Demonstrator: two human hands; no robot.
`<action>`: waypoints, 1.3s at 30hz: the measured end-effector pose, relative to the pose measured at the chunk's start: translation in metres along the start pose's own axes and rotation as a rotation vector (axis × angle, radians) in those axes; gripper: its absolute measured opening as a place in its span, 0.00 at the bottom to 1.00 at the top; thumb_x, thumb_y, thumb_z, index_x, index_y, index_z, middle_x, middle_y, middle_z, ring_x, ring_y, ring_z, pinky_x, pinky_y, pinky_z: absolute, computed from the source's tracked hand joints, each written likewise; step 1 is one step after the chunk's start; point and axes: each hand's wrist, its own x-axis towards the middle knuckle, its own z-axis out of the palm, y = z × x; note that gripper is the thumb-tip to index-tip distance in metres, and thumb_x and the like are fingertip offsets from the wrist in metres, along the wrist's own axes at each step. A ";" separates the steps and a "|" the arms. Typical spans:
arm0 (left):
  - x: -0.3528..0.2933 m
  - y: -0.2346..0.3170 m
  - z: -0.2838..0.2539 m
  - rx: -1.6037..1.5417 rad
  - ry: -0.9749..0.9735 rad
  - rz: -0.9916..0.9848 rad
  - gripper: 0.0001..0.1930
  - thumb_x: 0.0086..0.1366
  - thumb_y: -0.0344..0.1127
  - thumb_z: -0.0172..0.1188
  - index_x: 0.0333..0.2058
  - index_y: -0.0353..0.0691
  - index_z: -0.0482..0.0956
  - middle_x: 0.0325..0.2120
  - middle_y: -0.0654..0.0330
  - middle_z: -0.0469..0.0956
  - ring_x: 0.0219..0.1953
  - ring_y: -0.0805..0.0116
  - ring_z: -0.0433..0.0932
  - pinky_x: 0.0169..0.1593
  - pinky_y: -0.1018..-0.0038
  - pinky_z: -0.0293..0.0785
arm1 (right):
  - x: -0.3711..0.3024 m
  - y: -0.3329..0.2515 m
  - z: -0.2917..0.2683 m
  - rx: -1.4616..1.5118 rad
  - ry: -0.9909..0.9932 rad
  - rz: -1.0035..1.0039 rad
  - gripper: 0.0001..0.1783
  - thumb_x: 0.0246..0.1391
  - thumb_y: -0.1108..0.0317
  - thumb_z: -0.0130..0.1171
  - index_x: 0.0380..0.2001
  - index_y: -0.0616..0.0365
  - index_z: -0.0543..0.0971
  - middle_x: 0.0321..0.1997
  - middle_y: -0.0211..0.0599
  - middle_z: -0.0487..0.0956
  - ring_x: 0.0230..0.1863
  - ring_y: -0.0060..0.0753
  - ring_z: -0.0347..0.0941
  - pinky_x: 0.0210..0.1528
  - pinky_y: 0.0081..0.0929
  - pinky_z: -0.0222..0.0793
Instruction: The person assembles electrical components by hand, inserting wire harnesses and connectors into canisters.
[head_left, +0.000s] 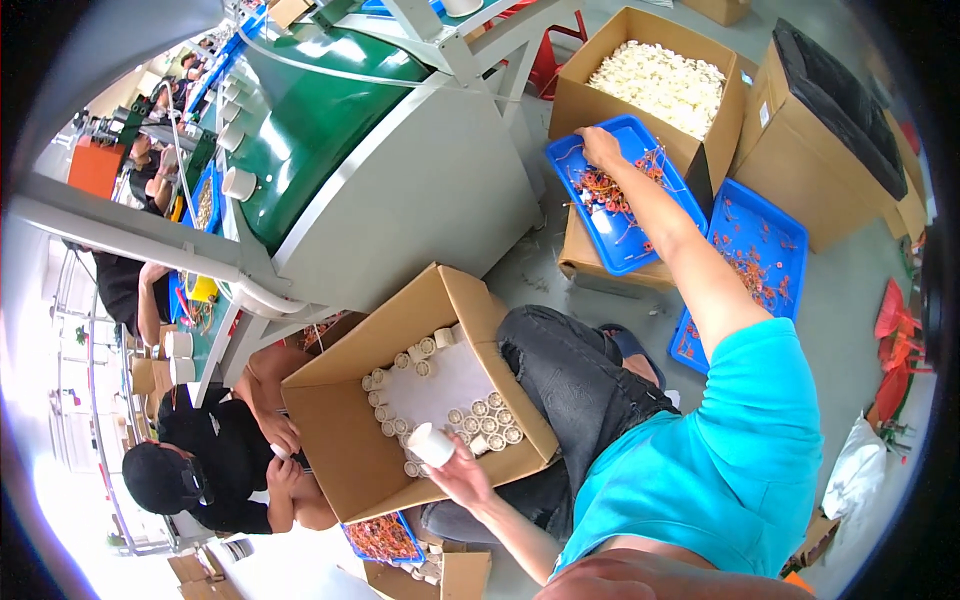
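Note:
My left hand (pixel 463 474) is closed around a white plastic cup-shaped part (pixel 430 444), held above the open cardboard box (pixel 345 400) at my legs. Similar round white parts (pixel 492 418) stand in groups inside that box, some in rows along its walls. My right arm stretches out to a blue tray (pixel 627 258) holding a tangle of small red parts with thin wires (pixel 612 192). Over that tray's far end, my right hand (pixel 600 148) has its fingers curled down and together; what they pinch is too small to make out.
A second blue tray (pixel 790 245) with red parts lies beside the first. Behind stands a carton (pixel 570 105) of small cream-coloured pieces (pixel 660 85). A green conveyor belt (pixel 330 100) on a grey frame rises ahead. A co-worker in black (pixel 225 450) sits across the box.

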 end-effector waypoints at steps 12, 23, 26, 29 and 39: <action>-0.025 -0.038 0.046 0.799 -0.022 -0.356 0.39 0.49 0.27 0.72 0.59 0.30 0.64 0.46 0.52 0.75 0.51 0.52 0.77 0.58 0.56 0.73 | -0.226 -0.137 -0.074 1.047 -0.304 -0.204 0.15 0.50 0.81 0.60 0.44 0.66 0.80 0.35 0.37 0.80 0.35 0.30 0.81 0.38 0.27 0.78; -0.052 0.009 0.108 1.777 -0.462 0.102 0.25 0.43 0.28 0.74 0.42 0.36 0.74 0.53 0.47 0.73 0.49 0.57 0.77 0.53 0.68 0.72 | -0.375 -0.223 -0.106 1.180 -1.213 -0.200 0.17 0.50 0.83 0.63 0.46 0.70 0.80 0.42 0.42 0.81 0.39 0.31 0.82 0.45 0.24 0.78; -0.070 0.017 0.092 1.257 -0.148 -0.232 0.23 0.48 0.28 0.72 0.43 0.34 0.73 0.33 0.59 0.81 0.35 0.71 0.79 0.43 0.74 0.75 | -0.384 -0.229 -0.103 1.330 -1.146 -0.292 0.18 0.49 0.79 0.67 0.45 0.71 0.80 0.41 0.46 0.83 0.36 0.25 0.81 0.43 0.22 0.78; -0.084 0.024 0.084 1.108 -0.147 -0.216 0.24 0.47 0.29 0.73 0.43 0.34 0.72 0.32 0.59 0.80 0.35 0.70 0.79 0.43 0.73 0.75 | -0.395 -0.233 -0.100 1.404 -1.280 -0.076 0.12 0.50 0.81 0.64 0.40 0.68 0.82 0.40 0.39 0.83 0.38 0.27 0.81 0.44 0.23 0.78; -0.081 0.026 0.079 1.014 -0.089 0.034 0.26 0.47 0.26 0.73 0.43 0.37 0.69 0.51 0.49 0.70 0.46 0.63 0.77 0.52 0.67 0.73 | -0.401 -0.234 -0.100 0.909 -0.358 -0.652 0.13 0.48 0.79 0.65 0.40 0.64 0.83 0.37 0.39 0.80 0.37 0.31 0.78 0.39 0.24 0.73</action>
